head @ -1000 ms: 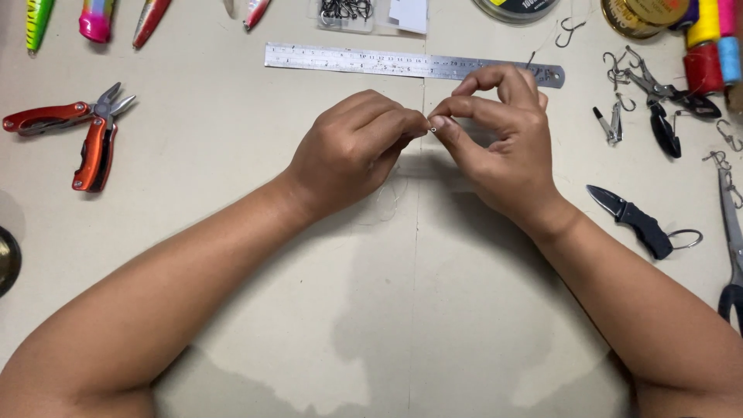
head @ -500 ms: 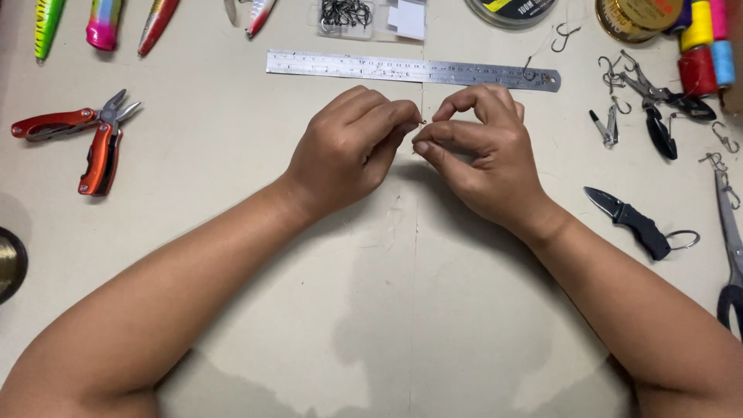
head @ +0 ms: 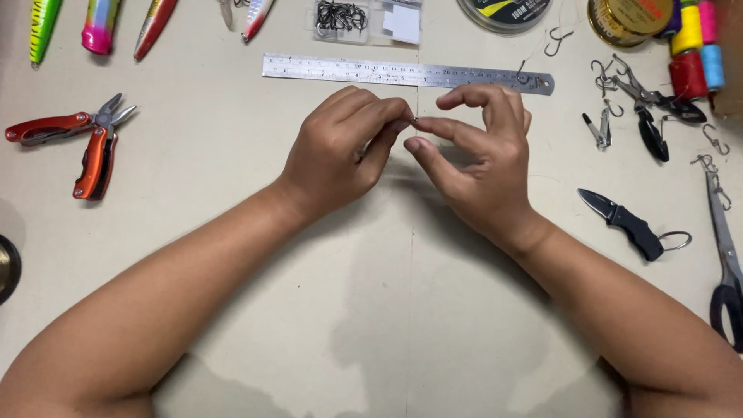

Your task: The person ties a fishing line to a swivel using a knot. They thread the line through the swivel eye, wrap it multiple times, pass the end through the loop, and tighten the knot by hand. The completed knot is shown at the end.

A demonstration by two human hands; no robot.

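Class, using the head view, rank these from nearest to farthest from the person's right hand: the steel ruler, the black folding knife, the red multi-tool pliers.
Measured from the right hand:
1. Steel ruler, just beyond the fingers.
2. Black folding knife, on the right side.
3. Red multi-tool pliers, far left, past the left hand.

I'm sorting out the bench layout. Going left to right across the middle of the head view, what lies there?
Red multi-tool pliers → left hand → right hand → small nail clipper → black folding knife → scissors.

Both hands, left hand (head: pixel 340 143) and right hand (head: pixel 476 159), pinch a tiny hook (head: pixel 416 119) below the steel ruler (head: pixel 348 70).
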